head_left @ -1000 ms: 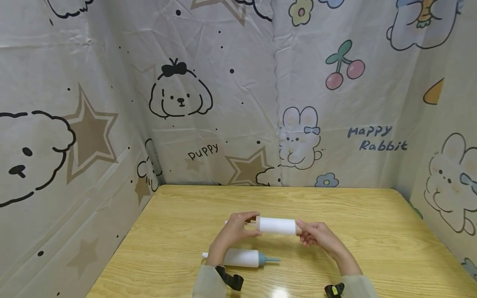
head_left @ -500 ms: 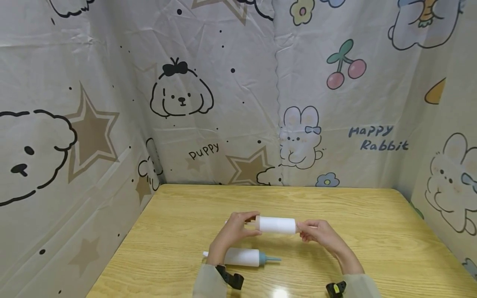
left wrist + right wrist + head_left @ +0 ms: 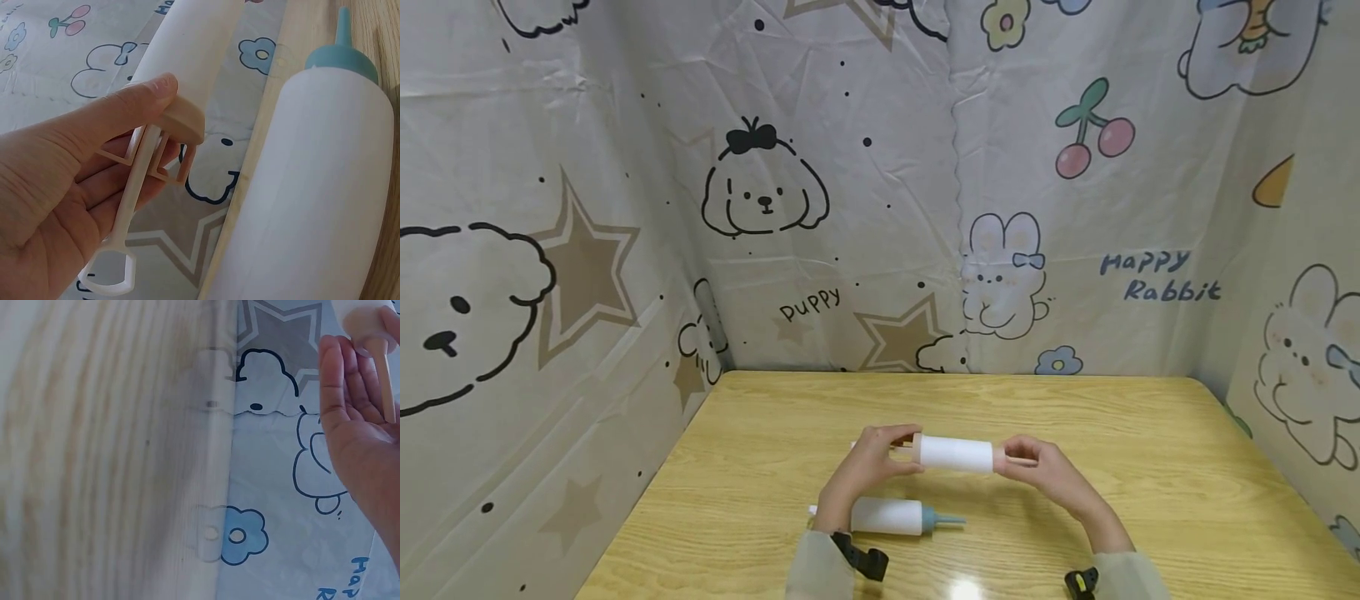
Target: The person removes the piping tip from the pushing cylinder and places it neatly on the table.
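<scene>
A white piping syringe [image 3: 957, 454] with peach end caps is held level above the table between both hands. My left hand [image 3: 868, 458] grips its left end; in the left wrist view the thumb presses by the peach collar [image 3: 184, 122], fingers behind. Below that collar, a white plunger rod [image 3: 132, 187] ends in a ring handle. At the other end my right hand [image 3: 1041, 463] pinches the peach nozzle cap, and the thin nozzle [image 3: 382, 378] lies over the palm in the right wrist view. Nearer me lies a second white syringe [image 3: 887, 517] with a teal nozzle cap [image 3: 342, 61], partly behind the left wrist.
The wooden table [image 3: 760, 417] reaches back to a cartoon-printed cloth [image 3: 895, 208], which also hangs along both sides. Each wrist wears a black strap; the left strap [image 3: 867, 560] is near the second syringe.
My right hand has shifted its hold on the nozzle cap, its fingers turning about it, and the nozzle now shows across the hand. The left hand and the second syringe stay put.
</scene>
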A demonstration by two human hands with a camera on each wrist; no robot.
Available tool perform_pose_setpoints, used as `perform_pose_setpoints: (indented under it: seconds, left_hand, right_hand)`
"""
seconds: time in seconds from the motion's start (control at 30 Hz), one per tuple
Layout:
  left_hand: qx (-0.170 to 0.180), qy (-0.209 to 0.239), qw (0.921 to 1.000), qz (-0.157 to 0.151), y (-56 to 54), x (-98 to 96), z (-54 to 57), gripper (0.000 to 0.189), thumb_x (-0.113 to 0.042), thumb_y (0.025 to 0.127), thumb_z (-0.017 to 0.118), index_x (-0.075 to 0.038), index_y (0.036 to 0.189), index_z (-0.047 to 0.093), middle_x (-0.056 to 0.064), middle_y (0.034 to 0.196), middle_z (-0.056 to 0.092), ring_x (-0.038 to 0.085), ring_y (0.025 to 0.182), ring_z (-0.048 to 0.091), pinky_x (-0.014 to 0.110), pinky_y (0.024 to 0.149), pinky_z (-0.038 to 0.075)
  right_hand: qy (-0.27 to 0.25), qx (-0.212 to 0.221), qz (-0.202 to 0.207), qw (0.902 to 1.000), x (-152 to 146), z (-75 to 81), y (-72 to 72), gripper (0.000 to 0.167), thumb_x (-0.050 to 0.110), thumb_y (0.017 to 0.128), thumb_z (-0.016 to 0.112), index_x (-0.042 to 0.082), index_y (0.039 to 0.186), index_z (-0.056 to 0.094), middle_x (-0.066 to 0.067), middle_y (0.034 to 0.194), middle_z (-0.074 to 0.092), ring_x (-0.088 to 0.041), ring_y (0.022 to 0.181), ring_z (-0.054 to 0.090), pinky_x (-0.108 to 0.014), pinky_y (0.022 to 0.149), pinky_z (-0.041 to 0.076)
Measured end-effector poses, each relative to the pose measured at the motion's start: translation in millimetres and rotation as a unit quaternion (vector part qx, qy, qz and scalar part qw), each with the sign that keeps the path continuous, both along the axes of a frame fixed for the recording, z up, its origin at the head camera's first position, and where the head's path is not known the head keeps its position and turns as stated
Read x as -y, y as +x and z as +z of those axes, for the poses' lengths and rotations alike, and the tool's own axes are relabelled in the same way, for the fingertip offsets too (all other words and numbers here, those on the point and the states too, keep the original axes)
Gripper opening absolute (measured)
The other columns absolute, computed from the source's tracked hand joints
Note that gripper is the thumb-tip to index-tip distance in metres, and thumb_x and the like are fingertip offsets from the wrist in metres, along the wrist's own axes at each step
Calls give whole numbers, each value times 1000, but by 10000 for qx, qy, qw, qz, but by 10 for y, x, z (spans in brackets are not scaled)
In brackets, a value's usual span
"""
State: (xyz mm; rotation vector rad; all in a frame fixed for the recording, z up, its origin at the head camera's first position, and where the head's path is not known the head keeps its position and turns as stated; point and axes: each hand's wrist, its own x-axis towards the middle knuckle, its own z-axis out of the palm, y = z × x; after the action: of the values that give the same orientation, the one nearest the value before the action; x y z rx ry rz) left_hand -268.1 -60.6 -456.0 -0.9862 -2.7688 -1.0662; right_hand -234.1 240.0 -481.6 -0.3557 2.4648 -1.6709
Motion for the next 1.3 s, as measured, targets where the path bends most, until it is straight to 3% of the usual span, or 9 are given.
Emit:
perform_pose_setpoints:
  seconds: [0.13,0.33,0.57,0.63,0.77,0.87,1.07,1.17,1.3]
  left_hand:
    - [-49,-8,10000,-1,5,8,0,53,-25,83,79,-10,131,62,12,121,70,26,103,68,33,85,59]
    - [-135,-22,9999,14,7,14,10,51,-26,82,79,-10,128,64,11,119,71,25,101,68,33,84,59]
    - [-182,-62,9998,27,10,14,14,53,-26,81,80,-9,129,63,10,119,70,23,100,68,31,84,59]
    - [-221,-67,9997,30,5,16,9,53,-26,81,80,-9,129,63,10,119,71,23,100,68,30,83,59]
    - [-267,-33,9996,11,-1,19,3,52,-25,81,80,-8,128,63,11,119,71,25,101,69,32,84,59]
    - [-327,-20,9995,-23,5,21,3,52,-24,81,80,-7,128,63,11,119,71,25,101,69,31,84,59]
    - [-411,-15,9991,-42,15,12,-12,52,-23,81,80,-7,128,63,12,120,70,24,101,70,30,84,60]
    - [-351,-28,9994,-22,20,3,-12,53,-23,82,80,-7,129,63,11,121,70,24,102,69,30,85,60]
    - [-277,-94,9996,30,27,-9,-6,54,-24,82,79,-8,130,62,10,122,70,24,102,69,30,85,59]
  right_hand:
    - [274,-494,-122,9983,23,-8,9,39,24,90,71,1,120,60,-21,121,64,-42,116,60,-43,90,59]
    - [703,-1122,-306,9907,43,-49,18,34,24,86,76,10,114,63,-10,112,67,-37,112,63,-44,90,58]
    - [751,-1324,-255,9880,44,-56,18,40,26,85,77,9,118,61,-10,115,66,-30,109,65,-27,90,57]
    - [620,-1157,-277,9910,40,-33,20,44,26,88,74,5,123,59,-14,120,64,-30,111,63,-27,91,57]
    - [410,-499,-543,9964,16,8,4,45,33,99,58,-1,128,57,-17,125,63,-24,112,62,-39,95,55]
    - [171,113,-637,9978,-13,8,-21,52,40,104,44,-6,121,61,-16,112,69,-18,99,67,-43,91,57]
    - [-212,1073,-107,9939,-61,-16,-46,74,52,105,31,-12,92,66,-7,75,68,-15,66,64,-31,64,59]
    - [-362,1326,170,9904,-66,-19,-45,72,53,104,34,-8,85,67,-2,70,66,-11,61,61,-26,61,57]
    - [-541,1345,523,9880,-66,-9,-42,64,47,104,39,-9,90,66,-2,73,67,-9,62,60,-25,62,57]
